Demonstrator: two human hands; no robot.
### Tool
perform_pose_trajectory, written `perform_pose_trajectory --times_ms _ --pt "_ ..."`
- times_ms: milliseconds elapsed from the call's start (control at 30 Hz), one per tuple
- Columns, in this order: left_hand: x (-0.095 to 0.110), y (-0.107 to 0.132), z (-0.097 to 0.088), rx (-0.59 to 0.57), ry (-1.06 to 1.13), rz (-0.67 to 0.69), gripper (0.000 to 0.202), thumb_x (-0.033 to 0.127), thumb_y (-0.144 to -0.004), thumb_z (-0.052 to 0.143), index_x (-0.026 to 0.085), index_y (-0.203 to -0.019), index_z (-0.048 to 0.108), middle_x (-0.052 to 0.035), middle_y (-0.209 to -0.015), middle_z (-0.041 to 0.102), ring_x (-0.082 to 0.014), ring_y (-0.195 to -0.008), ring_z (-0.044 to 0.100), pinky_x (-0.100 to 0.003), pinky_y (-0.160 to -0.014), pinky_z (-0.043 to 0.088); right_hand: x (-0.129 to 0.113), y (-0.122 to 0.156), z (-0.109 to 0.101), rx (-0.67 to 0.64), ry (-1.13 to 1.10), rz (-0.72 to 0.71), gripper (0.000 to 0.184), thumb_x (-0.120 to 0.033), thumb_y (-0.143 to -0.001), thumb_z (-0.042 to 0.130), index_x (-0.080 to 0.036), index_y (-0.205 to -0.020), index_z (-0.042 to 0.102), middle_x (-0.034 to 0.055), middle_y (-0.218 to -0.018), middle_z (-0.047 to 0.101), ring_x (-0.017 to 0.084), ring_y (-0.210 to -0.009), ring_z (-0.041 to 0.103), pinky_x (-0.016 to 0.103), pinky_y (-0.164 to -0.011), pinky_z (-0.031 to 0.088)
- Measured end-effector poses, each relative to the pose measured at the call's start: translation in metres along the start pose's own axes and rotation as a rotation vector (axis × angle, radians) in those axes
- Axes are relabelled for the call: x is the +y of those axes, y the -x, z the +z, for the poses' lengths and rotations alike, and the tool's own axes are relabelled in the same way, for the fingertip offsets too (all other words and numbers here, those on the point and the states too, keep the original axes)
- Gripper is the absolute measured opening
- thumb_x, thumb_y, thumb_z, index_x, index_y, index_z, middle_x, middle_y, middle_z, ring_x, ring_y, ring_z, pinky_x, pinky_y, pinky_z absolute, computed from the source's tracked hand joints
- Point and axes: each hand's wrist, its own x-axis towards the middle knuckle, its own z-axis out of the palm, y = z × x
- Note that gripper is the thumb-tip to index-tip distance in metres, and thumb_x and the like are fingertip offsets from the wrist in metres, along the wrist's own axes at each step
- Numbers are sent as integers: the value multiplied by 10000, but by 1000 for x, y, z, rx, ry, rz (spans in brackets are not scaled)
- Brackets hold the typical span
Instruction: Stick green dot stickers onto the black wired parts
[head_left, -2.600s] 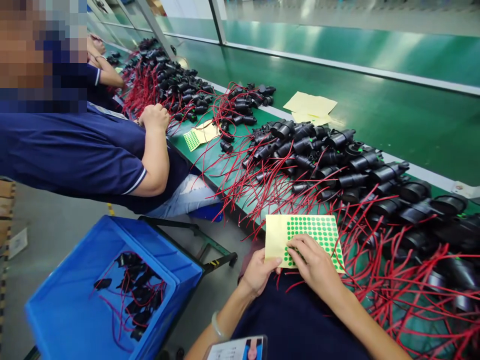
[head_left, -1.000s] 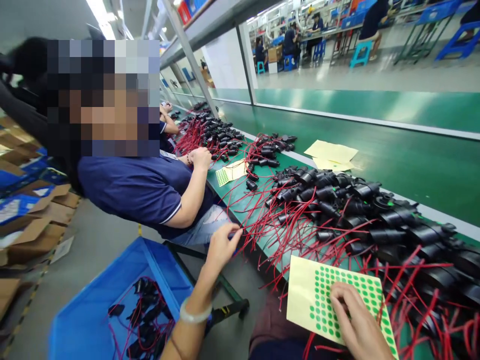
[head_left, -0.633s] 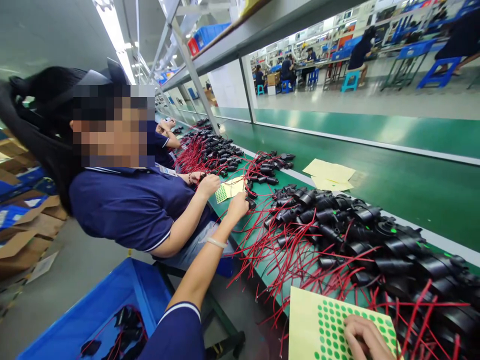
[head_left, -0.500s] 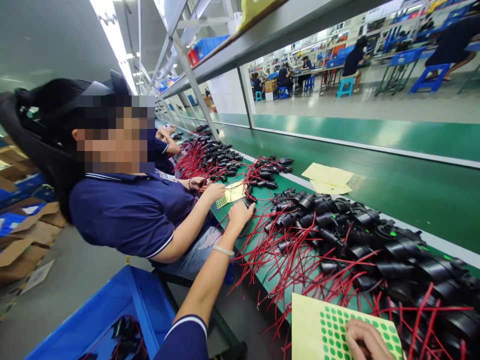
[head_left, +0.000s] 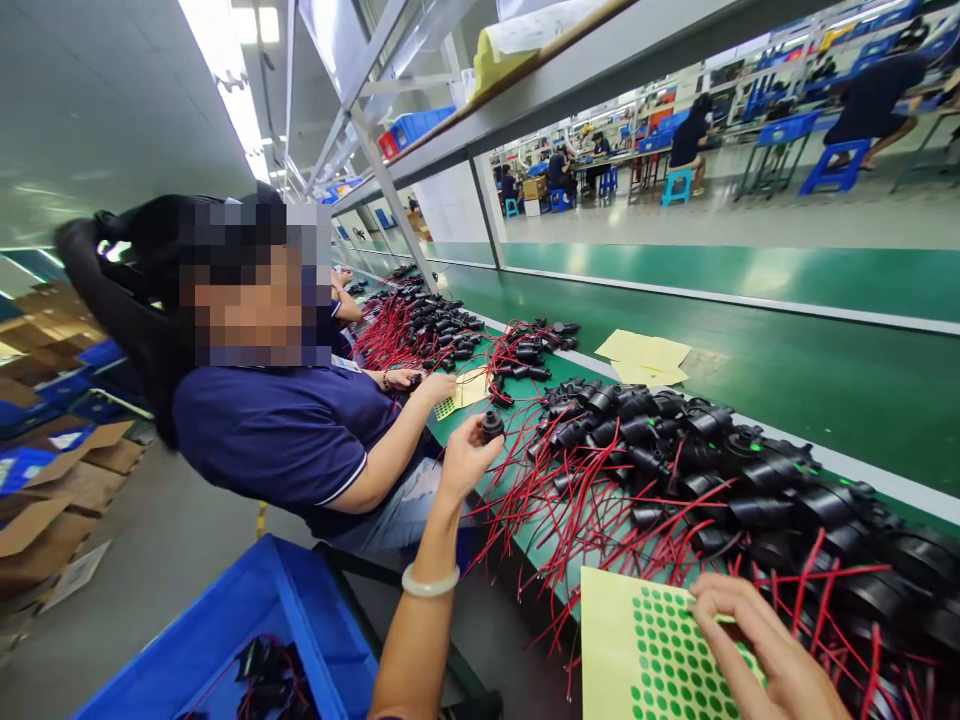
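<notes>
My left hand [head_left: 466, 460], a pale bangle at its wrist, grips a small black pump-like part [head_left: 492, 425] raised above the green bench. Its round, stepped end points up. At the lower right, my right hand [head_left: 772, 655] reaches over a pale yellow sheet [head_left: 606, 640] with rows of round green stickers [head_left: 660, 640]. Thumb and forefinger come together at the sheet's upper edge; what lies between them is hidden. Behind the sheet, many black pump-like parts [head_left: 765, 510] lie heaped, their red wires [head_left: 577, 500] trailing to the near edge. Green dots show on some.
A co-worker in a navy shirt [head_left: 277, 440] sits close on the left, hands at another sticker sheet [head_left: 472, 385]. A blue bin [head_left: 187, 625] holding black parts stands below. Yellow sheets [head_left: 645, 355] lie on the green belt [head_left: 787, 380]. A metal shelf frame [head_left: 487, 215] rises above.
My left hand has lifted the black part up from beside the pile and turned it end up. My right hand has shifted from the middle of the stickers towards the sheet's upper edge.
</notes>
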Motion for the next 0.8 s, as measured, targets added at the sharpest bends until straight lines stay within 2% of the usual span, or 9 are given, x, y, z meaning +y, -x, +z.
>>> perform_pose_trajectory --times_ms 67,133,233,300,467,567,800 --pt "22 36 -9 -28 134 106 304 242 -766 590 128 -1048 592 -69 -979 660 -166 -905 616 -260 -857 471 -18 -20 -8 -6 -53 -2 100 -279 -955 432 -231 -886 485 30 -937 549 104 -864 594 126 -737 478" --pt "43 68 -15 -111 278 193 323 222 -782 604 144 -1094 585 -64 -969 650 -162 -902 593 -265 -865 450 -40 -40 -15 -25 -101 -24 109 -265 -961 428 -232 -872 482 33 -977 536 104 -900 574 139 -755 462" --pt "65 103 -17 -327 458 215 376 239 -809 600 159 -1173 545 -31 -853 613 -120 -738 535 -222 -711 435 -72 -60 -23 -69 -174 -77 117 -227 -961 428 -232 -855 478 38 -1030 517 111 -973 546 166 -799 445" --pt "75 116 -16 -443 556 187 364 276 -809 606 152 -1146 545 -4 -764 550 -96 -633 453 -202 -596 383 -89 -68 -25 -102 -233 -108 119 -203 -958 429 -231 -853 477 41 -1040 512 116 -986 538 185 -815 447" --pt "86 132 -11 -533 622 200 221 233 -763 623 142 -954 557 2 -765 502 -104 -671 424 -217 -624 358 -111 -72 -22 -165 -298 -174 92 -169 -946 440 -232 -912 497 60 -1097 503 143 -1029 535 243 -855 468" --pt "89 136 -10 -573 646 231 218 200 -734 595 142 -934 534 15 -739 481 -98 -646 401 -216 -599 335 -117 -72 -19 -142 -258 -212 97 -150 -933 452 -227 -927 510 71 -1089 519 166 -1034 544 276 -847 482" --pt "94 141 -11 -584 615 230 213 141 -672 571 153 -872 498 38 -704 407 -82 -600 345 -202 -544 294 -123 -73 -17 -104 -195 -246 90 -144 -926 459 -209 -893 512 74 -1050 532 173 -1022 541 285 -832 475"
